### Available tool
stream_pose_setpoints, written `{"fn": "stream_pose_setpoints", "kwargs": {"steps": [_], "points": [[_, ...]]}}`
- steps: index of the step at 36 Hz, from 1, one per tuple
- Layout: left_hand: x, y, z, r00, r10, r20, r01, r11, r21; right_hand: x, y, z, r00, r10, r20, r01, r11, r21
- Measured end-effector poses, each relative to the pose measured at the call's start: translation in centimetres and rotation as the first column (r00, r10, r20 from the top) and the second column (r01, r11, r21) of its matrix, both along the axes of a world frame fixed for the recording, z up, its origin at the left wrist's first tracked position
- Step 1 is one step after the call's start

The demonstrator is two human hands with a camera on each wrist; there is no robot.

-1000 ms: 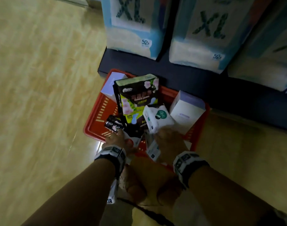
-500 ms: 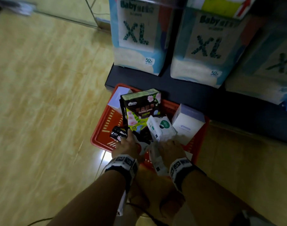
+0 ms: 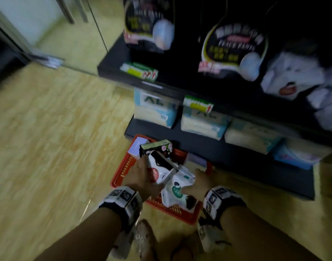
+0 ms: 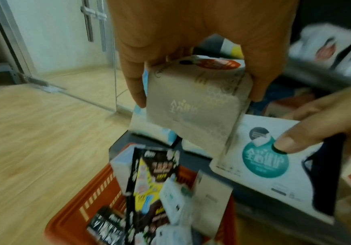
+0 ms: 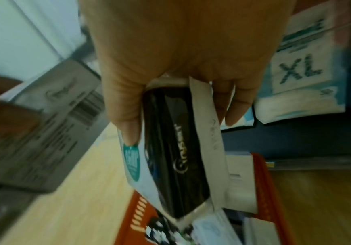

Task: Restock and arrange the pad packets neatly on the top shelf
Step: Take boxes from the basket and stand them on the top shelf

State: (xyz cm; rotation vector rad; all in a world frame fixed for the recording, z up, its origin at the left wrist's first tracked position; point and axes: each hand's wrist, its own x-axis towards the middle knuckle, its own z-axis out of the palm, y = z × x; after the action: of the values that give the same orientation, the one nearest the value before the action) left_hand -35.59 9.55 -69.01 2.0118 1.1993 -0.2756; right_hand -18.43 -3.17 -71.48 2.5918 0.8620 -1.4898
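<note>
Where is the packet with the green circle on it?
In the head view, the white packet with the teal circle is in the right hand, just above the red basket, beside the packet in the left hand.

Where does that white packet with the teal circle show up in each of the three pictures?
Head: white packet lower centre, in the right hand.
Left wrist: right side, thumb on its teal circle.
Right wrist: centre, seen edge-on.
Shared landmark: the red basket beneath it.
</note>
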Motion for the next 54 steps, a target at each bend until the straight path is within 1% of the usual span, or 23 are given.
{"fn": "stream_pose_setpoints", "kwargs": {"steps": [1,2,3,4,5,7,9,12,15,17,19,20,22,25,27,29,32,35,40,43,47,52,54], "points": [[-0.1,0.9,5.1,0.994,0.039,0.097,-0.041,0.999,0.009,0.8,0.6,5.6,0.999,-0.039,-0.006,0.039,0.999,0.033],[-0.4,0.7,5.6,0.988,0.06,0.143,-0.055,0.998,-0.038,0.8,0.4,6.0,0.993,-0.088,-0.073,0.091,0.995,0.046],[-0.4,1.0,6.9,0.983,0.079,0.164,-0.069,0.995,-0.066,1.0,0.4,7.7,0.989,-0.1,-0.112,0.107,0.993,0.056],[-0.3,1.8,10.2,0.963,0.089,0.255,-0.078,0.996,-0.053,1.5,0.9,11.0,0.986,-0.099,-0.133,0.113,0.988,0.103],[-0.4,2.4,12.7,0.958,0.079,0.275,-0.067,0.996,-0.053,1.8,1.2,14.0,0.984,-0.105,-0.142,0.125,0.982,0.144],[-0.2,3.5,17.7,0.946,0.005,0.326,0.002,1.0,-0.022,2.0,1.5,19.5,0.977,-0.136,-0.167,0.174,0.956,0.238],[0.4,4.3,22.6,0.915,-0.045,0.4,0.046,0.999,0.005,2.2,1.5,24.8,0.968,-0.175,-0.182,0.228,0.915,0.334],[1.5,4.9,29.7,0.843,-0.123,0.524,0.105,0.992,0.064,2.2,1.2,32.2,0.96,-0.209,-0.189,0.273,0.856,0.44],[2.9,4.4,36.5,0.749,-0.23,0.621,0.171,0.973,0.155,2.5,1.0,38.4,0.947,-0.255,-0.197,0.323,0.753,0.573],[3.7,3.8,40.8,0.683,-0.314,0.659,0.164,0.946,0.281,2.7,1.0,41.8,0.931,-0.291,-0.222,0.364,0.669,0.648],[4.4,3.2,44.5,0.591,-0.399,0.701,0.148,0.908,0.392,2.8,0.6,44.8,0.91,-0.341,-0.233,0.401,0.591,0.7],[4.6,2.7,46.4,0.542,-0.428,0.723,0.142,0.895,0.423,2.8,0.3,46.2,0.899,-0.368,-0.236,0.416,0.552,0.723],[5.1,1.9,49.4,0.486,-0.442,0.754,0.131,0.89,0.438,3.0,-0.3,48.5,0.876,-0.413,-0.248,0.443,0.485,0.754],[6.0,1.0,52.2,0.399,-0.427,0.811,0.213,0.904,0.371,3.5,-1.5,50.9,0.852,-0.446,-0.273,0.472,0.431,0.769],[6.5,0.5,53.5,0.39,-0.386,0.836,0.266,0.916,0.299,3.9,-2.6,52.3,0.838,-0.463,-0.288,0.485,0.394,0.781],[7.1,0.3,54.4,0.381,-0.314,0.87,0.287,0.934,0.212,4.6,-3.7,53.5,0.835,-0.477,-0.276,0.475,0.369,0.799],[8.1,-0.4,55.8,0.409,-0.261,0.874,0.282,0.948,0.151,5.6,-5.3,55.4,0.848,-0.471,-0.242,0.434,0.356,0.828],[9.7,-1.2,57.2,0.436,-0.192,0.879,0.33,0.943,0.042,7.1,-6.8,56.7,0.854,-0.472,-0.218,0.4,0.33,0.855],[13.3,-3.6,58.7,0.468,-0.12,0.875,0.373,0.925,-0.073,10.2,-9.0,57.5,0.832,-0.491,-0.258,0.418,0.249,0.873],[16.1,-5.2,59.5,0.493,-0.11,0.863,0.385,0.917,-0.104,13.0,-10.6,57.7,0.82,-0.501,-0.278,0.429,0.215,0.877],[20.5,-7.6,61.1,0.5,-0.121,0.858,0.405,0.908,-0.108,17.2,-13.4,58.9,0.83,-0.501,-0.246,0.406,0.238,0.883],[26.9,-10.9,63.5,0.471,-0.146,0.87,0.459,0.883,-0.101,23.4,-18.1,61.9,0.849,-0.504,-0.158,0.324,0.26,0.91],[29.3,-12.2,64.3,0.47,-0.138,0.872,0.451,0.887,-0.103,25.9,-20.2,62.6,0.837,-0.533,-0.125,0.311,0.274,0.91]]}}
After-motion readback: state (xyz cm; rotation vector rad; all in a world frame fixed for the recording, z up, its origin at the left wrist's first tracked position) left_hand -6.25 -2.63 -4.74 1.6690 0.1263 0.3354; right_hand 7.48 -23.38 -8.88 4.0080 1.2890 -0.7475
